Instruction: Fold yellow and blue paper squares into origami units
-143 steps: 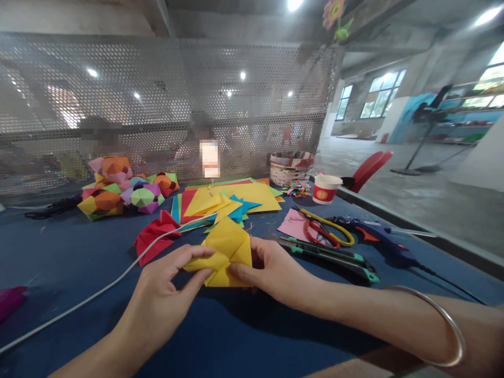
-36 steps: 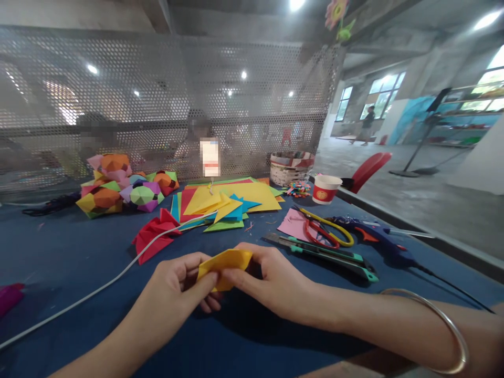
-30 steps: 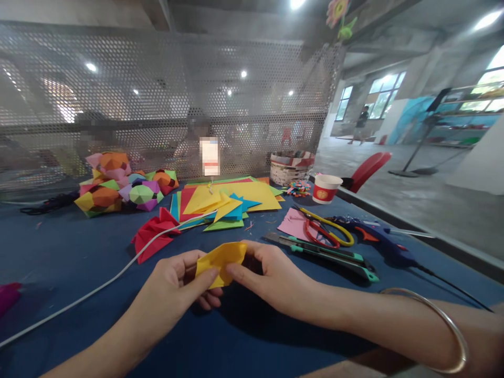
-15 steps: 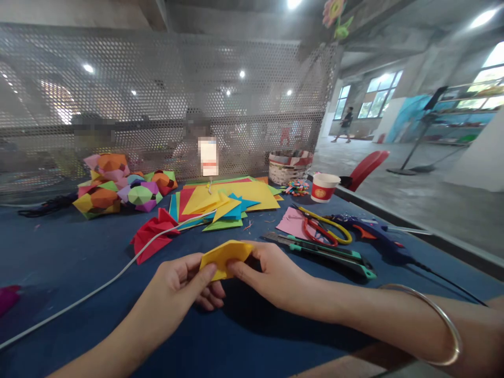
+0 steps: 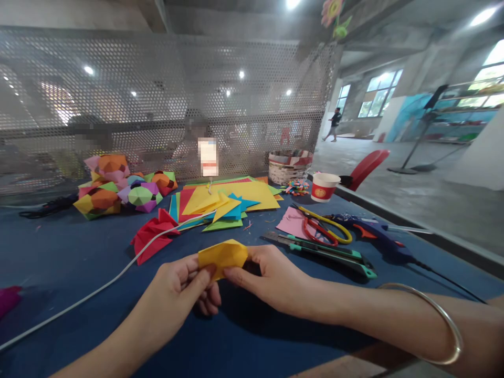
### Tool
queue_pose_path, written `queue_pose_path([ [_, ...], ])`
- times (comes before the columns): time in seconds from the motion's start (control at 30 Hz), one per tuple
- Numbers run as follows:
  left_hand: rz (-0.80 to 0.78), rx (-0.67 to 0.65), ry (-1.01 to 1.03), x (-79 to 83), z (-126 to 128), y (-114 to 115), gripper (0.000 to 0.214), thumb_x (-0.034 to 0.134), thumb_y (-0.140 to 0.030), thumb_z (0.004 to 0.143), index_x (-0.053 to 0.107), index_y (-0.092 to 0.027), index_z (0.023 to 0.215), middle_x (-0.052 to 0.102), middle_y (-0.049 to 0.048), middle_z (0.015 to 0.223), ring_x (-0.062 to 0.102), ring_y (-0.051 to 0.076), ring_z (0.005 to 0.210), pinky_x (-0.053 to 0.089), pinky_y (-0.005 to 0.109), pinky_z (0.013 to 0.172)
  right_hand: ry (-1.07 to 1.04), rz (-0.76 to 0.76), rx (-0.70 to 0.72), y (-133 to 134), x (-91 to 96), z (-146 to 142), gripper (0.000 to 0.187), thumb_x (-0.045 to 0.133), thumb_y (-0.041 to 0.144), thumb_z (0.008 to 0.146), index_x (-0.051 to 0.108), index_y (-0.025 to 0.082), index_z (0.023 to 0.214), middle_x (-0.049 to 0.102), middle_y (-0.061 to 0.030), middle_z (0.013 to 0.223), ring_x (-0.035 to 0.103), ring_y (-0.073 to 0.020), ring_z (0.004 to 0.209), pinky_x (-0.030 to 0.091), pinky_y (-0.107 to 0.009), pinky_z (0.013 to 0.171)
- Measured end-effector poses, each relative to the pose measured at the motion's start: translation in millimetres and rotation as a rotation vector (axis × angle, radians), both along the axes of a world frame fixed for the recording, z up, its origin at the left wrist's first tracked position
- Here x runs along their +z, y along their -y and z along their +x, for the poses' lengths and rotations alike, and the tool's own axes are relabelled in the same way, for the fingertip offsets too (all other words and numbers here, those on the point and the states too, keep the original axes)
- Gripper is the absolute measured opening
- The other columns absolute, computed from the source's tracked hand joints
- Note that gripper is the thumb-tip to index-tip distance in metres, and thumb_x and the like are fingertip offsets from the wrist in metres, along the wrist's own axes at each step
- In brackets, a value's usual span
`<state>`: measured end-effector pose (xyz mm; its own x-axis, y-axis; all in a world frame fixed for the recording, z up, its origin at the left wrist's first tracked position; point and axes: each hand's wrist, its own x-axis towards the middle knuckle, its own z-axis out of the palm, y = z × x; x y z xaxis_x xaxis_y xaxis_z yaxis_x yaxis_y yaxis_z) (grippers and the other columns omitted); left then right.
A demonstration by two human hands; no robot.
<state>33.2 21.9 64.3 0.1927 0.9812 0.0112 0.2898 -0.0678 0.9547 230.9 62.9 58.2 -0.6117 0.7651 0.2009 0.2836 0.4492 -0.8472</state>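
Observation:
A folded piece of yellow paper (image 5: pixel 223 257) is held up above the blue tabletop, pinched from both sides. My left hand (image 5: pixel 187 283) grips its left end, thumb on the near face and fingers curled behind and below. At its right edge, my right hand (image 5: pixel 268 275) presses with the thumb in front; the other fingers are partly hidden behind the paper. Beyond my hands lie folded yellow and blue paper pieces (image 5: pixel 232 207) on a stack of coloured sheets (image 5: pixel 263 194). Left of that stack is a folded red paper piece (image 5: pixel 153 236).
A green-black utility knife (image 5: pixel 331 254), scissors (image 5: pixel 346 231) on pink paper, and a glue gun (image 5: pixel 378 239) lie to the right. Behind them stand a paper cup (image 5: pixel 325 187) and basket (image 5: pixel 289 168). Paper balls (image 5: pixel 104 202) sit left; a white cord (image 5: pixel 114 281) crosses the table.
The yellow paper has shifted slightly left and turned a little in my fingers, its right end now looking more rounded. A person in the background has walked left.

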Motion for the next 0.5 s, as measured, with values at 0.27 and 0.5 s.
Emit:
queue_pose_path([
  [0.27,-0.033,0.033,-0.116,-4.8,-5.6,2.4,0.042,0.071,-0.055,0.079,0.055,-0.020,0.061,0.055,-0.0048,0.048,0.052,0.010,0.043,0.042,0.020,0.045,-0.001,-0.049,-0.084,-1.9,7.4,-1.7,0.028,0.055,0.036,0.099,0.064,0.015,0.082,0.062,0.0001,0.076,0.051,-0.0136,0.069,0.039,-0.025,0.063],
  [0.5,0.074,0.069,-0.111,3.8,-4.9,-0.6,0.026,0.073,-0.048,0.078,0.072,-0.023,0.085,0.070,-0.0017,0.081,0.061,0.016,0.078,0.047,0.022,0.070,0.150,0.161,-0.049,-0.5,3.9,-0.5,0.020,0.061,0.027,0.095,0.063,0.017,0.077,0.063,0.0000,0.073,0.051,-0.0129,0.065,0.035,-0.025,0.061],
])
